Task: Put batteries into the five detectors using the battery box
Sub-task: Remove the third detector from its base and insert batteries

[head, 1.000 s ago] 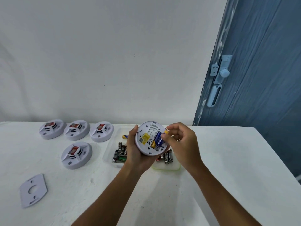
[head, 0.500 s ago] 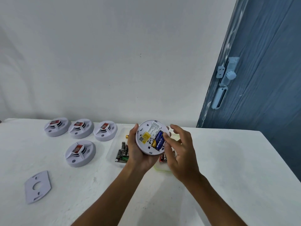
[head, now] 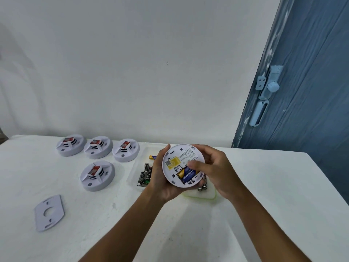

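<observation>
No text, brand or number legible anywhere. On the underside of the held detector (head: 182,166): a yellow sticker (head: 172,163) with a grey code-like square, too blurred to read; to its right, several rows of small dark print (head: 189,154), illegible; below it, a blue and gold battery (head: 187,174) with a line of white lettering, too small to make out. Red labels atop the four detectors left of the held one, markings unreadable.
</observation>
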`<state>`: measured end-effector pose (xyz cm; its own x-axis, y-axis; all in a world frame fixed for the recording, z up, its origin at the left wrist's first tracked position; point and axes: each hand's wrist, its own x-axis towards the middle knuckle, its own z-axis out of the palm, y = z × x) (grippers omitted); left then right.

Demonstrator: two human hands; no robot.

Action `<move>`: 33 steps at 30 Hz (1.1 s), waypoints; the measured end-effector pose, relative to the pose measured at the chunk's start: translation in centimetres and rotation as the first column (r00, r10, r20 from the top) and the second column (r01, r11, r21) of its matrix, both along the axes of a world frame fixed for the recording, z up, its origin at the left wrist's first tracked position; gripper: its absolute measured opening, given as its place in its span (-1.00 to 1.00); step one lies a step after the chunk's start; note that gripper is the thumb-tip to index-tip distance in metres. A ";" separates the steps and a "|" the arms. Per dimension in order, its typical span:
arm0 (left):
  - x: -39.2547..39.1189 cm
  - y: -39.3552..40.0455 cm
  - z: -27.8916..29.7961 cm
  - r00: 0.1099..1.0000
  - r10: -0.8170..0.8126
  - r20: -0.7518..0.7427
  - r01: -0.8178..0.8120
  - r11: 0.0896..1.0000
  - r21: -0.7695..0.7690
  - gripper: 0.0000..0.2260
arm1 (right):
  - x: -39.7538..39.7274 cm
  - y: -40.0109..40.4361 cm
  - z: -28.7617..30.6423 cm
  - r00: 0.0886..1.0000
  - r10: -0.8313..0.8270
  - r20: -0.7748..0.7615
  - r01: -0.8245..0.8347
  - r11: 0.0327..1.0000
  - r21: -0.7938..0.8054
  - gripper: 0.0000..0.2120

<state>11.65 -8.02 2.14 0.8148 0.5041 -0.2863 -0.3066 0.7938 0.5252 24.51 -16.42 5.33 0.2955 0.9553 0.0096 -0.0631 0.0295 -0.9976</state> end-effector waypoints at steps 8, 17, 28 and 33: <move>-0.7 0.3 0.0 0.996 -0.063 -0.065 0.058 0.995 -0.083 -0.49 | -1.1 -0.2 -1.0 0.967 -0.161 0.200 0.166 0.986 -0.008 -0.72; -1.4 0.5 0.2 0.993 -0.089 -0.081 0.087 0.996 -0.036 -0.47 | -0.2 -1.4 -0.5 0.995 0.098 0.002 -0.098 0.995 -0.020 -0.59; -2.7 -0.4 0.7 0.989 -0.146 -0.036 0.146 0.989 0.006 -0.51 | -1.1 -2.0 -0.6 0.985 0.167 -0.041 -0.168 0.985 -0.032 -0.46; -4.8 -0.1 1.5 0.992 -0.116 -0.053 0.117 0.993 0.025 -0.52 | -3.2 -1.4 0.3 0.984 0.172 -0.033 -0.174 0.984 -0.045 -0.54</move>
<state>6.84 -8.14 3.66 0.8529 0.4149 -0.3170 -0.1846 0.8075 0.5602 21.32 -17.84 5.68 0.1252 0.9912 -0.0430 -0.0917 -0.0316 -0.9953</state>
